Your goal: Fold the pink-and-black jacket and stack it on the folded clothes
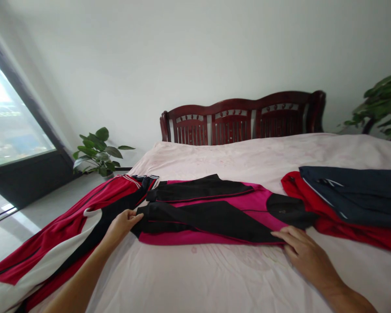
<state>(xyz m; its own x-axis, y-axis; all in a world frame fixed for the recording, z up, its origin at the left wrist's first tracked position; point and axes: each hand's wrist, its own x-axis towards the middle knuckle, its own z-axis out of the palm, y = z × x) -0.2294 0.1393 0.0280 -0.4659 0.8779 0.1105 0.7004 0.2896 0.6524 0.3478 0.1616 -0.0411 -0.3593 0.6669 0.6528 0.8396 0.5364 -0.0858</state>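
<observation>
A black and magenta long-sleeved top (208, 217) lies flat across the middle of the cloth, its collar end to the right. Both black sleeves are folded over the body and run to the left. My left hand (125, 221) pinches the cuff end of the nearer sleeve at the left edge of the top. At the shoulder on the near right side, my right hand (304, 252) has its thumb and fingers closed on the black and magenta fabric.
A red, white and navy jacket (74, 230) lies at the left. Folded navy clothing (361, 195) rests on a red garment (361, 237) at the right. Pale pink cloth (221, 278) covers the surface. Behind stand a carved wooden backrest (228, 121) and a potted plant (99, 150).
</observation>
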